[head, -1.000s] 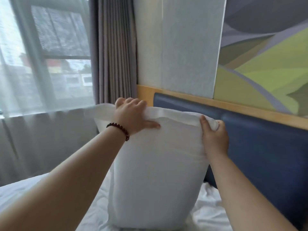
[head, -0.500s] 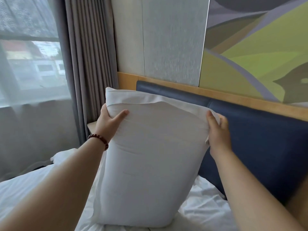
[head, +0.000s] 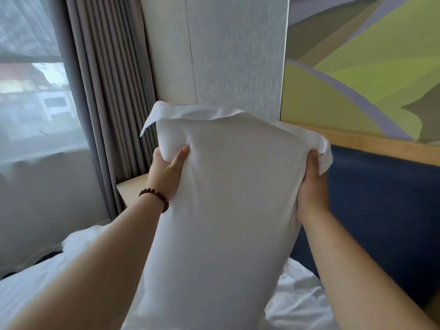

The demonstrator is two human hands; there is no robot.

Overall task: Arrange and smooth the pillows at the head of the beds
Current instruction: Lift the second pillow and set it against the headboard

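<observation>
A white pillow (head: 228, 206) stands on end in front of me, raised over the bed, its loose case flap folded over at the top. My left hand (head: 166, 172), with a bead bracelet at the wrist, grips the pillow's left edge near the top, thumb pressed into the front. Gripping the right edge just under the flap is my right hand (head: 310, 186), thumb up. The pillow's lower end reaches the white bed sheet (head: 297, 294). The blue padded headboard (head: 381, 206) lies behind and to the right.
A wooden trim (head: 371, 141) tops the headboard, below a green and purple wall mural (head: 362, 67). Grey curtains (head: 107, 96) and a sheer-covered window (head: 31, 91) stand on the left, with a small bedside table (head: 133, 186) at the curtain's foot.
Both hands have slid from the pillow's top edge down onto its sides. The pillow now stands taller and is lifted, its top above the headboard.
</observation>
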